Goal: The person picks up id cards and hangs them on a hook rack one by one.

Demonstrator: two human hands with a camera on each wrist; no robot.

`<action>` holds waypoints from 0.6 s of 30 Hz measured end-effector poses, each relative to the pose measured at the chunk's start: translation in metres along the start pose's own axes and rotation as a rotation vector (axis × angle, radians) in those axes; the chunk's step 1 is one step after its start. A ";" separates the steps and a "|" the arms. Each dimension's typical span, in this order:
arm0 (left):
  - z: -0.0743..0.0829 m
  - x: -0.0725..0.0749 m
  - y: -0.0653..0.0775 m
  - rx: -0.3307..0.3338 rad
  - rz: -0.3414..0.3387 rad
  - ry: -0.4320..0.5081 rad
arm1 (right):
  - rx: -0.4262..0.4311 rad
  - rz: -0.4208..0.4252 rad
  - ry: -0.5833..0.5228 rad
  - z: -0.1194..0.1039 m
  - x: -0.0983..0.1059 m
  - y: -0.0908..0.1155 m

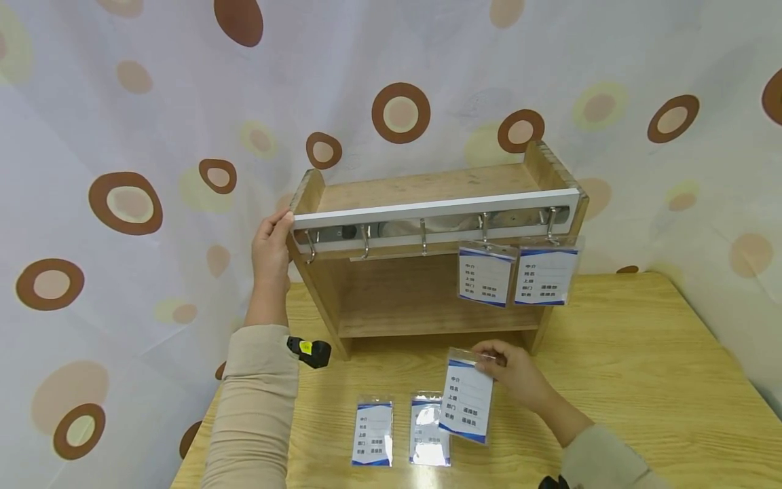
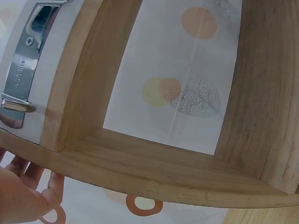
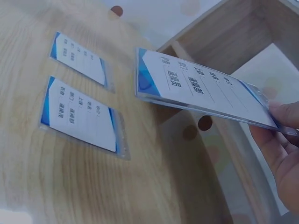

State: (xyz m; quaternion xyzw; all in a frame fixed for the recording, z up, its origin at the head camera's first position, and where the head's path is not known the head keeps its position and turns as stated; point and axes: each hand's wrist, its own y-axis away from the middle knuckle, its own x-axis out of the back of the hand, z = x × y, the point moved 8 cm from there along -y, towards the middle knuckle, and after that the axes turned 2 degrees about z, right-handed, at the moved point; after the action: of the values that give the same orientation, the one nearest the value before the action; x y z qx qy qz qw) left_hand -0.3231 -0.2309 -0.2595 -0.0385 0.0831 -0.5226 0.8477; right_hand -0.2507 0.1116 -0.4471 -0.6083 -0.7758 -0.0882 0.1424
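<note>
My right hand [image 1: 516,377] pinches a badge card in a clear sleeve [image 1: 467,401] by its top right corner, held above the table. In the right wrist view the same card tilts away from the thumb. At the upper left corner of a wooden shelf [image 1: 436,299], my left hand [image 1: 271,248] grips the side; in the left wrist view its fingers are partly hidden behind the board. Two similar badge cards hang from hooks at the rack's right end, a left one [image 1: 485,275] and a right one [image 1: 546,277]. On the table lie a badge card [image 1: 373,433] and another [image 1: 421,428], partly covered.
A white rail with a metal hook strip [image 1: 397,229] runs along the shelf's upper front, bearing several hooks. The shelf stands on a wood-grain table [image 1: 635,380]. Behind it hangs a white patterned cloth [image 1: 464,61].
</note>
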 end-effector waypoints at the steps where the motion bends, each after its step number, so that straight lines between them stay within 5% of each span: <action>1: 0.000 0.000 0.000 0.003 -0.001 0.006 | 0.007 0.003 0.002 -0.003 0.001 -0.001; 8: -0.001 -0.002 -0.001 0.020 -0.007 0.031 | 0.082 0.073 0.087 -0.027 0.010 -0.008; 18: 0.000 -0.002 0.001 0.018 -0.004 0.046 | 0.208 0.113 0.073 -0.056 0.012 -0.016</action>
State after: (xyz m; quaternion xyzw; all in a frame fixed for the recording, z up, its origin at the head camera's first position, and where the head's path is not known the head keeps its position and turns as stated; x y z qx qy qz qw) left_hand -0.3230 -0.2288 -0.2596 -0.0190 0.0980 -0.5258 0.8447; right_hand -0.2622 0.1015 -0.3896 -0.6294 -0.7395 -0.0211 0.2377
